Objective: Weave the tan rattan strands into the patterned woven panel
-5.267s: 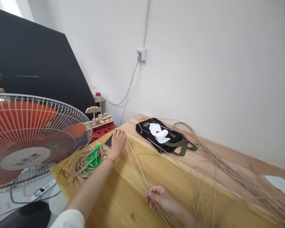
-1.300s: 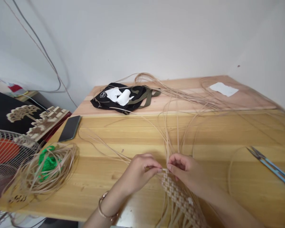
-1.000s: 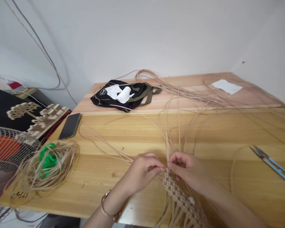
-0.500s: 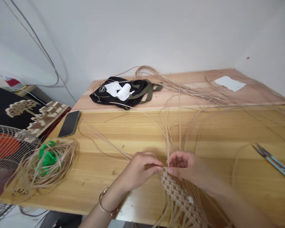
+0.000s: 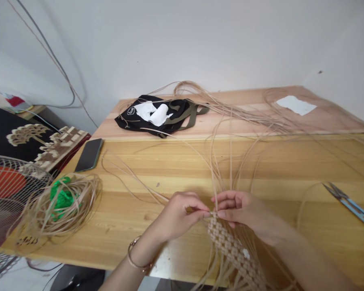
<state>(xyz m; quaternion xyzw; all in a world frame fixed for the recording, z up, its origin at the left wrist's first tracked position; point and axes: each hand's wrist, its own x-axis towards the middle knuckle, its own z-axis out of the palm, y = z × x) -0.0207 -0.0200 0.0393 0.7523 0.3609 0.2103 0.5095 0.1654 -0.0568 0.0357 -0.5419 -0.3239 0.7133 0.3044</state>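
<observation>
I see a person's two hands at close work, near the front edge of the wooden table [image 5: 176, 178]. The left hand [image 5: 182, 216] has thumb and forefinger pinched together on the upper end of the woven band [image 5: 229, 244]. The right hand [image 5: 247, 208] is half curled, its thumb beside that same end; whether it grips a strand, I cannot tell. In my judgement, a strand is being worked in at this end, and the next move calls for a firm pinch on the left and a gentle pull. The band lies slanting between the hands and downward, pale tan, tightly checkered, with one small white spot. Long loose strands [image 5: 212, 161] spread from it.
</observation>
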